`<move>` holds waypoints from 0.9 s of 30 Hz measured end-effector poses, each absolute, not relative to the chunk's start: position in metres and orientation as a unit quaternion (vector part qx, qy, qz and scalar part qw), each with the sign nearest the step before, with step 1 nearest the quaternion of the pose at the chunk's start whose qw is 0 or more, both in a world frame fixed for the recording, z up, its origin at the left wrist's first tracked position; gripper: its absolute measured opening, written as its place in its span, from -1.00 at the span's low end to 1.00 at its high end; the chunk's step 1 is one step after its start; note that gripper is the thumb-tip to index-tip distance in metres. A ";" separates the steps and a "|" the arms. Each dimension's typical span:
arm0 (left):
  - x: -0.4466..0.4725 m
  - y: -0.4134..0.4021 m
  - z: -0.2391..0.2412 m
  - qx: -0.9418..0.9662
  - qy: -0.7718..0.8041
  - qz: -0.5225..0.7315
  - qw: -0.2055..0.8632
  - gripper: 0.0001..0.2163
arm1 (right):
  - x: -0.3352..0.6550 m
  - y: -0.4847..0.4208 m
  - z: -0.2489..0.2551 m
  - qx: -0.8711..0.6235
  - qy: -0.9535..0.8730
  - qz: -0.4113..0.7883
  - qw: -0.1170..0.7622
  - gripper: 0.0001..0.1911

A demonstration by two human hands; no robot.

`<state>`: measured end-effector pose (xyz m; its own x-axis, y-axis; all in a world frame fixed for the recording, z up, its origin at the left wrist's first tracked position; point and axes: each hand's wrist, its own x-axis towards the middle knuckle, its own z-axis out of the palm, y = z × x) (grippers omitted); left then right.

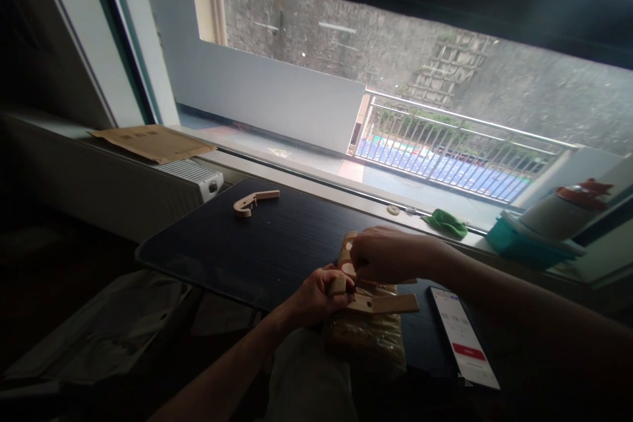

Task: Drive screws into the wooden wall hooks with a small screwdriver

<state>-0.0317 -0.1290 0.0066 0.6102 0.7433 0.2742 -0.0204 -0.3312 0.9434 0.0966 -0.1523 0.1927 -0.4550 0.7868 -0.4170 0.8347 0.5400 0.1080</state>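
My left hand [316,295] is closed around the end of a flat wooden piece [383,304] held over the near edge of a dark table [232,250]. My right hand [383,254] is closed in a pinch right above it, fingers pressed on the wooden parts [349,245] where they meet. What the fingertips pinch is too small to name. Under the hands lies a clear plastic bag [368,336] of light wooden parts. A curved, hook-shaped wooden piece [254,201] lies alone at the table's far left.
A phone [462,336] with a lit timer screen lies to the right of the hands. On the sill sit a green cloth [448,221], a teal tray [524,244] and a red-capped bottle [568,208]. A brown envelope [153,142] rests on a white heater [192,175].
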 end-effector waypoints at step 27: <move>-0.032 -0.129 0.007 0.726 0.254 0.360 0.528 -0.87 | 0.098 -0.154 0.199 0.508 0.826 -0.066 0.237 -0.69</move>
<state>-0.0316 -0.1288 0.0066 0.6120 0.7488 0.2546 -0.0107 -0.3140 0.9494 0.0978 -0.1539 0.1987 -0.3717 0.8070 -0.4588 0.8695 0.4758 0.1325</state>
